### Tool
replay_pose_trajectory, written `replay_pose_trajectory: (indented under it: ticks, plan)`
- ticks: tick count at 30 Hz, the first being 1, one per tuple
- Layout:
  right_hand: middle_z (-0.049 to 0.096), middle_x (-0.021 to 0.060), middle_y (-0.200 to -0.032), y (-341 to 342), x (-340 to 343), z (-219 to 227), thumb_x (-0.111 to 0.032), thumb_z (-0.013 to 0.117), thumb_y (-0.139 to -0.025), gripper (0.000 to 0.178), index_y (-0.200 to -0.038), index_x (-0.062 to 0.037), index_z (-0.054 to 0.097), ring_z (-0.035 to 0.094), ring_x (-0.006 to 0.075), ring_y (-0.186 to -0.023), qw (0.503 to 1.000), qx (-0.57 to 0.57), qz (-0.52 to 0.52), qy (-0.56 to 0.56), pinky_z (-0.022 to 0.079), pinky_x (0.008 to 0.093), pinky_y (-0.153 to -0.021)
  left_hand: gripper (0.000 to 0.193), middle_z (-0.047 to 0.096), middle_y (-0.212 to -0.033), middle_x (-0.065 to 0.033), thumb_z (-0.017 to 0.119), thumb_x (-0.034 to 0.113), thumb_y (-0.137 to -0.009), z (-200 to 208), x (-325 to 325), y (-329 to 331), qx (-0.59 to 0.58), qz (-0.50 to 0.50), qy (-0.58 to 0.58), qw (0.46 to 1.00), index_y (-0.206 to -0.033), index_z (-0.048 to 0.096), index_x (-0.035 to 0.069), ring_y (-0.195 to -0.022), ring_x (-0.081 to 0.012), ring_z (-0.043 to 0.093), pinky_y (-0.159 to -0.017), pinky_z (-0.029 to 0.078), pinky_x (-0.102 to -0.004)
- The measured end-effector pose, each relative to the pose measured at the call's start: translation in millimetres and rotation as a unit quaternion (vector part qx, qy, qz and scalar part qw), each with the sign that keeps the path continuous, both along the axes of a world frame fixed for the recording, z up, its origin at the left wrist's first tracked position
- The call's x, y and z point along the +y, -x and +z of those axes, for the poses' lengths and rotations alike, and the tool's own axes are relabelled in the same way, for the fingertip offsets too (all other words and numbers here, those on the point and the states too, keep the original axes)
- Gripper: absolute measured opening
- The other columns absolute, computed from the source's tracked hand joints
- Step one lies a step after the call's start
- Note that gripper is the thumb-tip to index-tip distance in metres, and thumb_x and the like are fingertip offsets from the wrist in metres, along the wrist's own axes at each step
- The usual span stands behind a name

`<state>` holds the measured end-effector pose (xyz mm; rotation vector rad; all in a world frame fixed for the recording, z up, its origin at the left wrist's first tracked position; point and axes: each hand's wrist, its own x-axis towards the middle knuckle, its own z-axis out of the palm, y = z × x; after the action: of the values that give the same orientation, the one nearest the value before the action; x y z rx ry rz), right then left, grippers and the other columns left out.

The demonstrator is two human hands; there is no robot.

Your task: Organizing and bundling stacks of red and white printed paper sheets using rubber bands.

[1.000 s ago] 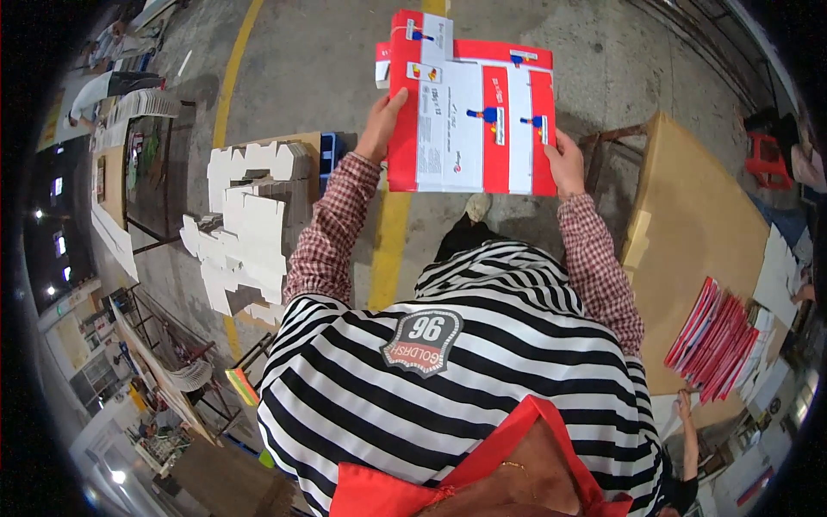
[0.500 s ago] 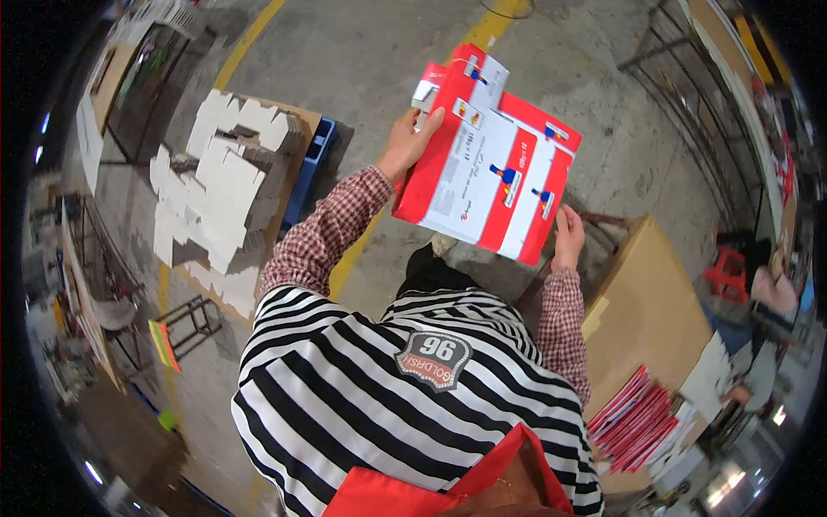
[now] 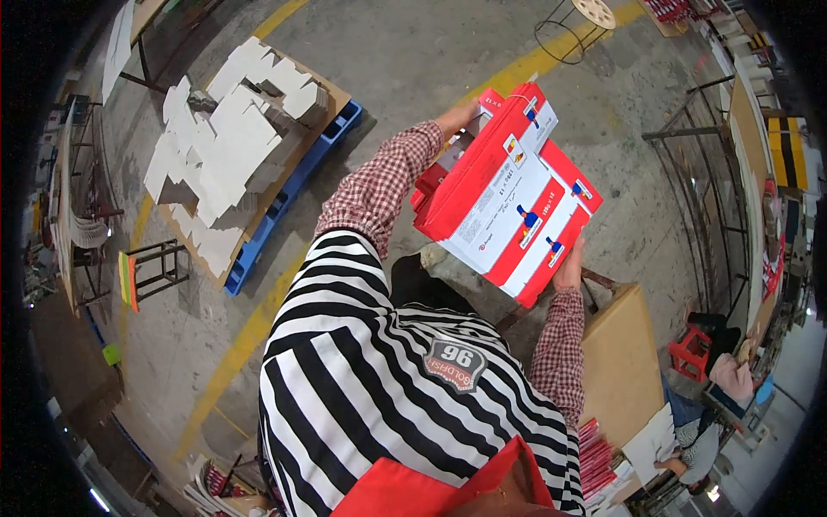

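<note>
In front of me, both hands hold a bundle of flat red-and-white printed cardboard cartons [image 3: 508,207], tilted, with layered edges showing along its left side. My left hand [image 3: 460,119] is closed on the bundle's far left edge, its fingers mostly hidden behind the cardboard. At the near right edge, my right hand [image 3: 570,265] grips the cartons; part of its fingers is hidden underneath. A thin band seems to cross the top end of the bundle.
White flat cardboard blanks [image 3: 233,138] lie stacked on a blue pallet [image 3: 258,246] at left. A brown board surface [image 3: 624,353] stands at near right, with red flat pieces [image 3: 596,461] beside it. A round-topped stool [image 3: 594,12] is far ahead; metal frames [image 3: 698,133] line the right.
The view has turned. The bundle has shifted right and lower in the picture. My left hand has gone from its upper face to behind its left edge; my right hand still holds the near edge.
</note>
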<state>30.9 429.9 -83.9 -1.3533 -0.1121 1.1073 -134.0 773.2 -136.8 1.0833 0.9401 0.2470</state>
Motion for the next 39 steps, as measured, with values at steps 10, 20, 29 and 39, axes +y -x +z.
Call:
replay_pose_trajectory:
  ticks: [10, 20, 29, 39]
  plan:
    - [0.033, 0.0087, -0.139, 3.2, 14.6, 7.1, -0.058, 0.03, -0.088, 0.07, -0.138, -0.0092, 0.023, 0.034, 0.025, -0.125, 0.999, 0.012, -0.031, 0.032, 0.029, 0.0409, -0.102, 0.046, 0.059, -0.083, -0.0018, 0.027, 0.045, -0.093, 9.5, -7.2, -2.9, -0.016, 0.006, -0.067, 0.998, -0.098, 0.057, 0.01, -0.068, -0.0115, 0.052, -0.061, 0.042, -0.0305]
    - [0.046, 0.0126, -0.127, 21.2, 25.2, 23.3, -0.066, 0.035, -0.081, 0.079, -0.134, -0.0079, 0.03, 0.05, 0.0262, -0.111, 0.996, 0.069, -0.045, 0.041, 0.045, 0.0421, -0.089, 0.061, 0.036, -0.136, -0.0157, 0.028, 0.05, -0.092, -24.6, 9.6, 7.5, 0.094, 0.051, -0.222, 0.969, -0.135, 0.032, 0.006, -0.121, -0.0225, 0.04, -0.1, 0.03, -0.0324]
    - [0.019, 0.0178, -0.143, -1.1, 13.2, -9.7, -0.062, 0.032, -0.085, 0.085, -0.14, -0.0017, 0.009, 0.024, 0.0272, -0.131, 0.99, -0.065, -0.082, 0.091, 0.026, 0.0374, -0.104, 0.063, 0.052, -0.116, -0.0147, 0.051, 0.044, -0.086, 105.9, -74.3, 32.6, 0.011, -0.059, -0.129, 0.99, -0.128, 0.037, -0.001, -0.105, -0.0179, 0.051, -0.088, 0.04, -0.0299]
    - [0.017, 0.0176, -0.143, 1.0, 12.7, -9.3, -0.066, 0.033, -0.082, 0.088, -0.14, -0.0038, 0.011, 0.021, 0.0282, -0.131, 0.983, -0.119, -0.092, 0.104, 0.021, 0.037, -0.106, 0.047, 0.055, -0.111, -0.0107, 0.059, 0.018, -0.084, 102.6, -85.0, 25.8, -0.139, -0.032, 0.078, 0.987, -0.123, 0.041, 0.001, -0.093, -0.017, 0.059, -0.074, 0.05, -0.0277]
